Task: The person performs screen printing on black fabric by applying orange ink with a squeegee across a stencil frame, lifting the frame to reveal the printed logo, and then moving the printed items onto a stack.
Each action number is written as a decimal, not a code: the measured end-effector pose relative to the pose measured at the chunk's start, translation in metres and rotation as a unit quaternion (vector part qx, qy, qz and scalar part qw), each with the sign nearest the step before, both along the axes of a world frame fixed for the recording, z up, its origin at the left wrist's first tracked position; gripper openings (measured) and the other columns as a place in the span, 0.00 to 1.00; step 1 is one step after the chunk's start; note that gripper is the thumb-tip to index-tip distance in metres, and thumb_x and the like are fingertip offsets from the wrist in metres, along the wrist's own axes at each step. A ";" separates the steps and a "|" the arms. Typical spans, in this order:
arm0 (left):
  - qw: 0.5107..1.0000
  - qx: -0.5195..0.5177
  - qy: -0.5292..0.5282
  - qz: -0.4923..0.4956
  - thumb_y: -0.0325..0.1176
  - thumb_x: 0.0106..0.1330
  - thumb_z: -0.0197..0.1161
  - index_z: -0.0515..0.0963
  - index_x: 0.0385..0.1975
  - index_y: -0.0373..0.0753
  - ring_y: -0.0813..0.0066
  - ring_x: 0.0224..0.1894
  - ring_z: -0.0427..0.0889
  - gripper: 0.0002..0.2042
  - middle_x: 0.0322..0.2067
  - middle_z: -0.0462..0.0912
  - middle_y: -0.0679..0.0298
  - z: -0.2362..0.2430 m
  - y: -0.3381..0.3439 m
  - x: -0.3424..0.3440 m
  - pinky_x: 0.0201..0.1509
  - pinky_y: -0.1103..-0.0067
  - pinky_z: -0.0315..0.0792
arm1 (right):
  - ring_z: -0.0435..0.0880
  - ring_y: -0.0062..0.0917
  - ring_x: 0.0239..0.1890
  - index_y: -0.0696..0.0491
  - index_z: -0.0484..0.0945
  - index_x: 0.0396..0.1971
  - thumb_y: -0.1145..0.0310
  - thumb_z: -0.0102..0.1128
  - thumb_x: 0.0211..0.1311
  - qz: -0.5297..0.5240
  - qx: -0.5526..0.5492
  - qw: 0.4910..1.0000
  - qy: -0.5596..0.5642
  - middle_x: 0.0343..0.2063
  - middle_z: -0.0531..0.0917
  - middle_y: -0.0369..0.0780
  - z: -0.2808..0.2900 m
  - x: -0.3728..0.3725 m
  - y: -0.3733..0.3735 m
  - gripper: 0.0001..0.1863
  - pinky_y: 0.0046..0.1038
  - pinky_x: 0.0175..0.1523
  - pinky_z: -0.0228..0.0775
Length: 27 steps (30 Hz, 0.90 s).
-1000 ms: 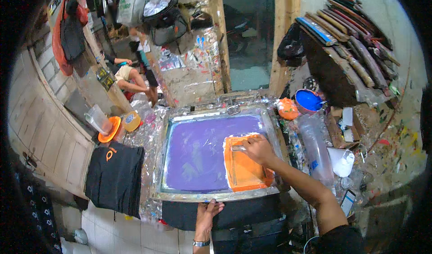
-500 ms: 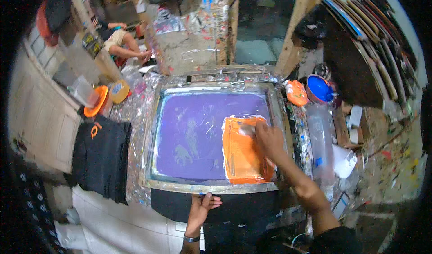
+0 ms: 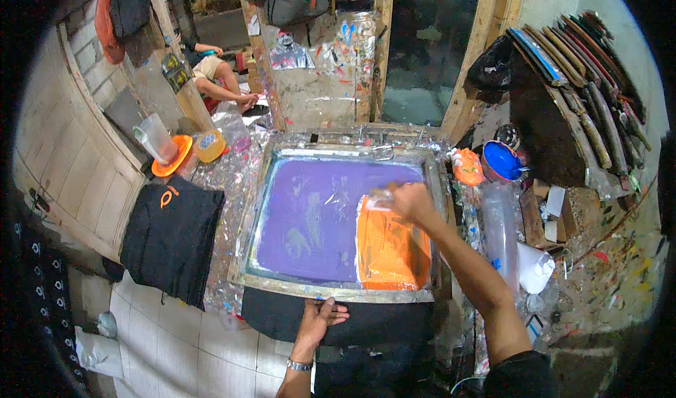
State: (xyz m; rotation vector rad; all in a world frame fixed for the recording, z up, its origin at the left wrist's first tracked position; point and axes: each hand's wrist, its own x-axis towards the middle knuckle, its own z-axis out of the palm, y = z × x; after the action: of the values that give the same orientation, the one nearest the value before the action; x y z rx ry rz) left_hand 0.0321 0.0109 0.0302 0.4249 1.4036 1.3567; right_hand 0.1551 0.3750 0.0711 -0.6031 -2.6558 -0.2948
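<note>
A screen-printing frame [image 3: 243, 280] lies before me, its mesh coated purple with an orange ink area [image 3: 393, 253] at the right. My right hand [image 3: 414, 204] is closed on a squeegee [image 3: 380, 199], partly hidden by the fingers and smeared by motion, at the far edge of the orange area. At the near frame edge is my left hand [image 3: 320, 320], thumb against the wood and fingers stretched to the right. Black fabric [image 3: 282, 317] shows beneath the frame, hanging toward me.
Folded black shirts [image 3: 172, 239] lie at the left. Behind them stand an orange lid [image 3: 180, 160] and a yellow tub [image 3: 210, 146]. To the right are an orange-smeared container [image 3: 467, 167], a blue ink bucket [image 3: 501, 160] and a clear plastic roll [image 3: 501, 222]. A person [image 3: 218, 81] sits far left.
My right hand and the squeegee have moved up to the far edge of the orange area. My left hand stays at the near frame edge. The whole view has shifted.
</note>
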 end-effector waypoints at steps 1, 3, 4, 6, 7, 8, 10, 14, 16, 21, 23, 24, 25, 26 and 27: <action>1.000 -0.010 0.001 -0.001 0.36 0.75 0.50 0.52 0.58 0.27 0.52 0.40 0.85 0.23 0.40 0.79 0.41 0.000 -0.001 0.001 0.44 0.66 0.83 | 0.82 0.40 0.19 0.53 0.74 0.33 0.46 0.60 0.60 0.028 0.007 0.999 0.018 0.15 0.79 0.43 0.001 -0.004 -0.010 0.22 0.41 0.25 0.71; 0.999 -0.015 -0.012 0.034 0.36 0.75 0.50 0.53 0.57 0.27 0.51 0.41 0.85 0.22 0.40 0.80 0.41 -0.001 -0.009 0.005 0.44 0.66 0.83 | 0.81 0.38 0.18 0.52 0.74 0.32 0.49 0.61 0.58 0.083 0.004 0.995 0.048 0.14 0.78 0.41 -0.001 0.002 -0.061 0.19 0.40 0.25 0.71; 0.999 -0.014 -0.020 0.037 0.37 0.75 0.50 0.53 0.57 0.27 0.51 0.41 0.85 0.22 0.40 0.80 0.41 -0.011 -0.012 0.002 0.44 0.66 0.83 | 0.81 0.36 0.19 0.52 0.74 0.32 0.51 0.61 0.57 0.139 0.021 0.988 0.057 0.16 0.79 0.41 -0.001 0.011 -0.079 0.18 0.40 0.27 0.72; 0.999 -0.009 -0.021 0.023 0.37 0.76 0.49 0.53 0.58 0.26 0.51 0.41 0.85 0.23 0.41 0.80 0.41 -0.017 -0.010 0.003 0.45 0.66 0.83 | 0.82 0.35 0.23 0.52 0.74 0.33 0.54 0.60 0.56 0.191 0.021 0.981 0.027 0.20 0.81 0.40 -0.006 0.052 -0.099 0.16 0.39 0.30 0.74; 1.000 -0.008 -0.008 0.018 0.38 0.76 0.49 0.52 0.58 0.26 0.51 0.41 0.85 0.23 0.41 0.80 0.41 -0.015 -0.008 0.003 0.45 0.66 0.83 | 0.83 0.35 0.25 0.51 0.75 0.34 0.54 0.60 0.55 0.197 -0.002 0.980 -0.006 0.22 0.82 0.41 -0.005 0.069 -0.109 0.16 0.39 0.31 0.74; 1.000 -0.008 0.004 0.014 0.38 0.76 0.49 0.52 0.58 0.25 0.51 0.41 0.85 0.23 0.41 0.80 0.41 -0.012 -0.005 0.004 0.45 0.66 0.83 | 0.84 0.34 0.27 0.51 0.75 0.36 0.55 0.59 0.55 0.202 -0.024 0.978 -0.039 0.25 0.83 0.41 -0.005 0.078 -0.111 0.16 0.39 0.32 0.74; 1.000 -0.009 0.014 0.018 0.39 0.76 0.49 0.51 0.58 0.24 0.51 0.41 0.85 0.24 0.42 0.80 0.40 -0.002 -0.006 0.006 0.45 0.66 0.83 | 0.84 0.34 0.29 0.50 0.76 0.39 0.54 0.59 0.57 0.159 -0.024 0.983 -0.093 0.28 0.84 0.41 0.013 0.071 -0.095 0.17 0.38 0.33 0.74; 1.000 0.002 0.006 0.013 0.39 0.75 0.51 0.51 0.58 0.23 0.51 0.38 0.86 0.26 0.40 0.80 0.40 -0.012 -0.014 -0.004 0.42 0.66 0.83 | 0.85 0.36 0.28 0.50 0.77 0.45 0.45 0.55 0.62 0.037 -0.064 0.990 -0.117 0.28 0.84 0.43 0.021 0.021 -0.029 0.24 0.38 0.34 0.75; 1.000 -0.004 -0.009 0.012 0.38 0.75 0.51 0.52 0.57 0.24 0.52 0.38 0.86 0.24 0.40 0.80 0.40 -0.011 -0.012 -0.007 0.42 0.67 0.84 | 0.84 0.37 0.28 0.51 0.77 0.45 0.45 0.55 0.62 -0.029 -0.065 0.990 -0.118 0.29 0.84 0.44 0.020 0.002 -0.010 0.24 0.38 0.35 0.75; 1.000 -0.014 -0.008 -0.012 0.36 0.75 0.51 0.56 0.55 0.25 0.55 0.37 0.86 0.21 0.38 0.81 0.41 0.003 0.009 0.007 0.42 0.69 0.84 | 0.84 0.38 0.34 0.52 0.77 0.45 0.51 0.54 0.63 -0.070 0.036 0.996 -0.041 0.37 0.83 0.46 -0.024 0.057 -0.078 0.21 0.37 0.42 0.76; 1.000 0.001 0.002 -0.031 0.37 0.74 0.53 0.68 0.46 0.20 0.56 0.36 0.87 0.19 0.36 0.83 0.42 -0.007 0.006 0.008 0.41 0.71 0.83 | 0.84 0.40 0.39 0.52 0.76 0.47 0.57 0.52 0.63 -0.092 -0.105 0.989 -0.055 0.40 0.82 0.47 -0.070 0.090 -0.126 0.18 0.39 0.47 0.76; 1.000 -0.008 0.019 -0.012 0.41 0.73 0.53 0.71 0.43 0.20 0.57 0.36 0.87 0.22 0.35 0.83 0.44 -0.002 -0.001 0.009 0.42 0.70 0.83 | 0.83 0.42 0.42 0.52 0.75 0.48 0.60 0.54 0.62 -0.006 -0.240 0.969 0.059 0.41 0.81 0.47 -0.066 0.083 -0.145 0.18 0.43 0.48 0.75; 0.999 -0.009 0.020 -0.027 0.45 0.73 0.53 0.69 0.46 0.22 0.58 0.38 0.86 0.24 0.37 0.82 0.44 -0.012 -0.005 -0.001 0.44 0.69 0.82 | 0.83 0.41 0.42 0.51 0.75 0.48 0.60 0.54 0.60 -0.013 -0.156 0.986 0.065 0.42 0.81 0.44 -0.083 0.083 -0.159 0.18 0.46 0.48 0.74; 1.000 0.003 0.008 0.023 0.44 0.73 0.52 0.68 0.50 0.24 0.59 0.40 0.85 0.24 0.39 0.81 0.45 -0.008 -0.018 -0.002 0.46 0.69 0.81 | 0.83 0.39 0.40 0.51 0.75 0.48 0.58 0.56 0.59 0.065 -0.081 0.985 0.136 0.42 0.81 0.43 -0.077 0.065 -0.156 0.19 0.42 0.44 0.75; 0.996 -0.065 0.035 0.045 0.44 0.71 0.57 0.70 0.48 0.29 0.61 0.40 0.84 0.21 0.39 0.82 0.49 -0.006 -0.013 -0.003 0.46 0.70 0.80 | 0.84 0.36 0.38 0.50 0.75 0.48 0.56 0.57 0.58 0.107 0.006 0.973 0.203 0.41 0.81 0.42 -0.072 0.064 -0.151 0.20 0.38 0.40 0.75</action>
State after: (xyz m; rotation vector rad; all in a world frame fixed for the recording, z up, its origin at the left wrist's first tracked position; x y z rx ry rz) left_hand 0.0291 -0.0018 0.0241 0.3293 1.5765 1.3237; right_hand 0.2187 0.2240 -0.0005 -0.3243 -2.2945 -0.1087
